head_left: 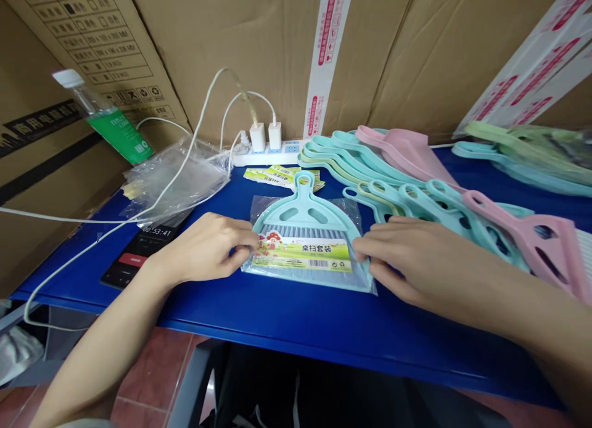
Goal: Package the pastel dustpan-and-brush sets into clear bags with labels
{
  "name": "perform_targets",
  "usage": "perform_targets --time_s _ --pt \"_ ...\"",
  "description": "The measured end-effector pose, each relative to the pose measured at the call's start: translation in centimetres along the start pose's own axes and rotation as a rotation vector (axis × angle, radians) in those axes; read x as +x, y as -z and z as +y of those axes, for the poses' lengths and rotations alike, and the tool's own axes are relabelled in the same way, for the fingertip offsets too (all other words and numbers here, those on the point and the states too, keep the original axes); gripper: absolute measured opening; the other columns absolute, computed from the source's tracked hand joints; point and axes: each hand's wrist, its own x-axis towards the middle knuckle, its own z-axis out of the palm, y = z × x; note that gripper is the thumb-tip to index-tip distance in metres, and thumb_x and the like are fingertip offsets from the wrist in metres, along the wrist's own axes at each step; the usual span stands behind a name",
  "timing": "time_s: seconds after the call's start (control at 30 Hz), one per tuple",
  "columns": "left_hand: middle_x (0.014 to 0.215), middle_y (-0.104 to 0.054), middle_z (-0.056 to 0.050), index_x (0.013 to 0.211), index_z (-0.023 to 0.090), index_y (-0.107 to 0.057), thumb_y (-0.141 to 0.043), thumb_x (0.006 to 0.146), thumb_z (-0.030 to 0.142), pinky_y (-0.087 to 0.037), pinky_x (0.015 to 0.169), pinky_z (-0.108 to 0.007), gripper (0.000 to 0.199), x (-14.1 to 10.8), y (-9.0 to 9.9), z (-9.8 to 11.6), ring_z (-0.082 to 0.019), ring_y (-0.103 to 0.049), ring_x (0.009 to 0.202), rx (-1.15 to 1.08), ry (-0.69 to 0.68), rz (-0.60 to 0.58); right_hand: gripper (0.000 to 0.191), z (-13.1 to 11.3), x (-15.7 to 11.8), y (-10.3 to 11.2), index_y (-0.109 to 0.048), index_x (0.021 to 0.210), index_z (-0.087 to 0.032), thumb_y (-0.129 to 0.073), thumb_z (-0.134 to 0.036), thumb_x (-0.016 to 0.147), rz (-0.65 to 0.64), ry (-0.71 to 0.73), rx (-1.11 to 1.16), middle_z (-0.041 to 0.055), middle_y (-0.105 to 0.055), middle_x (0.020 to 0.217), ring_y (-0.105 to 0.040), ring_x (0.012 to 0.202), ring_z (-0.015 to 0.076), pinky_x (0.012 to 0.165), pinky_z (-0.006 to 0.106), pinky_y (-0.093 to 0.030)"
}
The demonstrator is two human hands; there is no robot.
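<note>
A light-blue dustpan and brush set [303,215] in a clear plastic bag lies flat before me, its handle pointing away. A printed card [319,255] with a red mushroom house and a barcode sits over the bristles, inside the bag as far as I can see. My left hand [213,246] has its fingers closed at the bag's left edge. On the opposite edge, my right hand [407,255] pinches the bag and pan side with bent fingers. Both thumbs are partly hidden.
Loose dustpans [370,156] and brushes [485,224] are piled at right, bagged sets [531,150] beyond. Behind lie spare cards [272,176] and a power strip [291,153]. At left are clear bags [180,169], a phone [139,249], a bottle [118,132] and a white cable [185,160].
</note>
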Motion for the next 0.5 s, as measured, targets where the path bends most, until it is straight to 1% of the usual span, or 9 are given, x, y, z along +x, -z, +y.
perform_targets --time_s 0.1,0.23,0.3,0.4,0.5 --pt "0.064 -0.059 0.0 0.071 0.019 -0.063 -0.036 0.085 0.013 -0.035 0.054 -0.028 0.031 0.04 -0.14 0.15 -0.015 -0.055 0.055 0.112 -0.056 0.012 0.029 0.09 0.03 0.09 -0.055 0.065 -0.023 -0.038 -0.009 0.085 -0.006 0.005 0.015 0.0004 -0.061 0.059 -0.055 0.055 0.0166 0.058 0.031 -0.037" --pt "0.066 -0.06 0.0 0.079 0.02 -0.064 -0.036 0.086 0.013 -0.036 0.055 -0.028 0.029 0.08 -0.25 0.34 -0.015 -0.054 0.056 0.152 -0.078 0.014 0.031 0.25 -0.1 -0.02 -0.06 0.069 -0.022 -0.038 -0.009 0.086 -0.024 0.003 0.054 0.0013 -0.064 0.063 -0.057 0.058 0.0171 0.059 0.031 -0.038" --pt "0.068 -0.061 0.0 0.079 0.02 -0.062 -0.037 0.085 0.012 -0.036 0.055 -0.028 0.026 0.11 -0.32 0.43 -0.015 -0.056 0.057 0.137 -0.051 -0.009 0.032 0.26 -0.12 -0.13 -0.063 0.072 -0.022 -0.038 -0.009 0.086 -0.027 0.007 0.068 0.002 -0.066 0.066 -0.059 0.06 0.0175 0.059 0.031 -0.04" --pt "0.072 -0.064 0.001 0.082 0.02 -0.058 -0.037 0.083 0.01 -0.036 0.056 -0.027 0.023 0.19 -0.42 0.61 -0.015 -0.058 0.059 0.059 0.031 -0.064 0.033 0.18 -0.06 -0.24 -0.065 0.073 -0.022 -0.038 -0.008 0.085 -0.044 0.004 0.078 0.0025 -0.068 0.067 -0.061 0.062 0.0177 0.059 0.031 -0.041" --pt "0.073 -0.065 0.001 0.084 0.02 -0.054 -0.037 0.085 0.011 -0.037 0.056 -0.027 0.019 0.3 -0.5 0.77 -0.015 -0.058 0.059 0.003 0.098 -0.106 0.033 0.03 0.07 -0.24 -0.066 0.073 -0.022 -0.038 -0.008 0.085 -0.057 -0.008 0.084 0.0028 -0.068 0.068 -0.062 0.063 0.0175 0.06 0.031 -0.043"
